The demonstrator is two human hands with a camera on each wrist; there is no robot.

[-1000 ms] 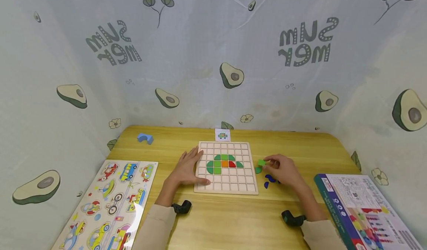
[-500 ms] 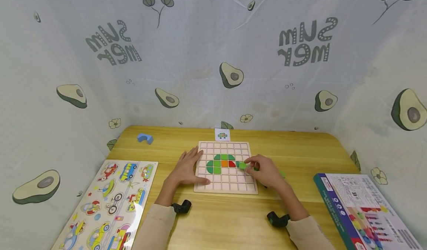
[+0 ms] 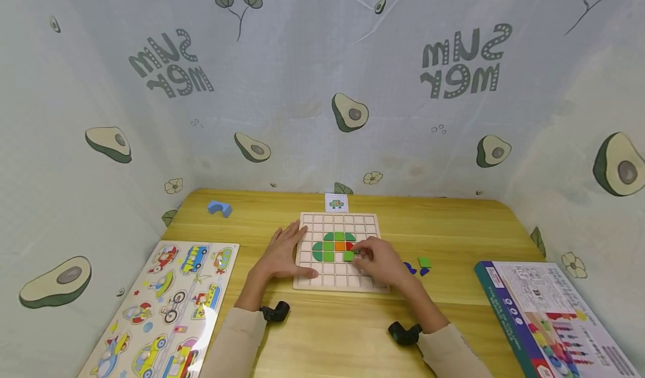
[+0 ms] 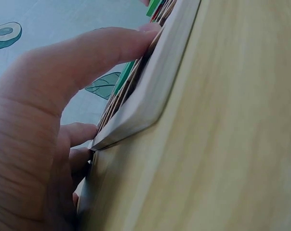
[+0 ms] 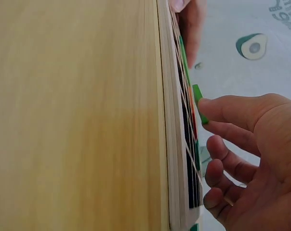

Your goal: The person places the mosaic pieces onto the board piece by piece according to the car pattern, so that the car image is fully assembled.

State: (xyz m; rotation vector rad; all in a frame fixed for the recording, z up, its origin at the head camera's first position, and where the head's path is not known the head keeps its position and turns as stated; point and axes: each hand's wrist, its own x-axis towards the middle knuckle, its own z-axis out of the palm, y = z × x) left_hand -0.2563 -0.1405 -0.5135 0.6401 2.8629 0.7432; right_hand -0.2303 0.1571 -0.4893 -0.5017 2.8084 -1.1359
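A wooden grid board (image 3: 340,281) lies mid-table, bearing a patch of green, orange and red tiles. My left hand (image 3: 281,255) rests on its left side with fingers spread; the thumb (image 4: 136,43) reaches over the front rim in the left wrist view. Over the board, just below the red tile, my right hand (image 3: 380,261) pinches a light green square tile (image 3: 349,256) between thumb and index finger. The right wrist view shows that tile (image 5: 199,103) tilted close over the board's face, the other fingers loosely curled. My right hand hides part of the board's right side.
Right of the board lie a green square tile (image 3: 425,262) and dark blue pieces (image 3: 410,267). A small pattern card (image 3: 336,203) sits behind the board. A blue arch block (image 3: 219,209) is at back left, a vehicle puzzle (image 3: 166,285) at left, a box (image 3: 554,311) at right.
My right hand has carried the green tile leftward from beside the board to over its middle, uncovering the loose pieces at right. My left hand has stayed in place.
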